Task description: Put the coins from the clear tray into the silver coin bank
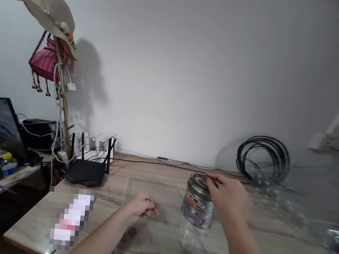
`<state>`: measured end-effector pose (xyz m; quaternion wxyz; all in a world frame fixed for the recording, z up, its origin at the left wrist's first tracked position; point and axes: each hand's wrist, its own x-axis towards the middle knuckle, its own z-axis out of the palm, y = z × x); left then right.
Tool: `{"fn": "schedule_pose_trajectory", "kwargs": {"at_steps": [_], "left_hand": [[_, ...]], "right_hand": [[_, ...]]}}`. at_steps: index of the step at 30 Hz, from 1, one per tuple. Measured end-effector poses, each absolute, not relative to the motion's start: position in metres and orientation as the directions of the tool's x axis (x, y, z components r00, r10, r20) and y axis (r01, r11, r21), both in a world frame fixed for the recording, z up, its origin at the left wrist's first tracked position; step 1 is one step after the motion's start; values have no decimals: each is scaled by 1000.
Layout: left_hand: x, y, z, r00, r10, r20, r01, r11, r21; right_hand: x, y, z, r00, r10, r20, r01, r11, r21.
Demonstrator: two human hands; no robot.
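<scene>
A metal tin [198, 205] with a printed label and a recessed top stands upright on the wooden desk. My right hand [230, 196] is at the tin's top, thumb and fingers pinched together over its rim; whatever is between them is too blurred to name. To the left, my left hand [142, 207] hovers over a clear plastic tray [168, 188], its fingers curled together. What they hold, if anything, I cannot make out. Several round, coin-like pieces, one of them dark [132, 231], lie at the tray's near part, partly cut off by the frame's lower edge.
A black router [86, 171] with raised antennas sits at the back left, near a blurred-out rectangle [72, 219]. Coiled black cable [262, 158] leans against the wall at right. Further left are a monitor [3, 127], a yellow-capped bottle [8, 165] and a hat stand [65, 109].
</scene>
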<state>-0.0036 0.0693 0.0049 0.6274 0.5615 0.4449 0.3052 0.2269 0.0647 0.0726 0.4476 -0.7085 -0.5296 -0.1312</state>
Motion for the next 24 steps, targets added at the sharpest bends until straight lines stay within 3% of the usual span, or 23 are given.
{"fn": "schedule_pose_trajectory", "kwargs": {"at_steps": [2, 5, 8, 10, 12, 14, 17, 19, 21, 24], "left_hand": [[-3, 70, 3, 431, 878, -208, 124, 171, 977], [-4, 72, 2, 440, 872, -215, 104, 189, 977], [-4, 73, 3, 445, 866, -229, 59, 227, 972], [-4, 73, 4, 437, 869, -233, 40, 240, 970], [-4, 72, 5, 398, 893, -210, 18, 221, 975], [-4, 71, 6, 357, 922, -152, -20, 171, 985], [-2, 69, 8, 349, 935, -61, -71, 91, 993], [-1, 67, 8, 356, 933, -53, -69, 83, 994], [0, 65, 9, 387, 918, -85, -53, 115, 992], [-1, 65, 10, 456, 870, -191, -55, 241, 969]], "right_hand": [[242, 70, 73, 452, 701, 551, 846, -142, -513], [252, 79, 66, 442, 748, 495, 841, -154, -518], [252, 84, 63, 380, 735, 562, 881, -103, -461], [247, 82, 63, 329, 661, 675, 913, -40, -405], [232, 78, 63, 270, 555, 786, 925, 76, -372], [208, 74, 58, 179, 571, 801, 880, 271, -390], [165, 69, 43, -162, 785, 598, 701, 518, -490], [142, 67, 32, -350, 834, 427, 607, 549, -575], [132, 67, 25, -410, 845, 343, 565, 530, -633], [140, 66, 31, -335, 852, 402, 631, 520, -575]]}}
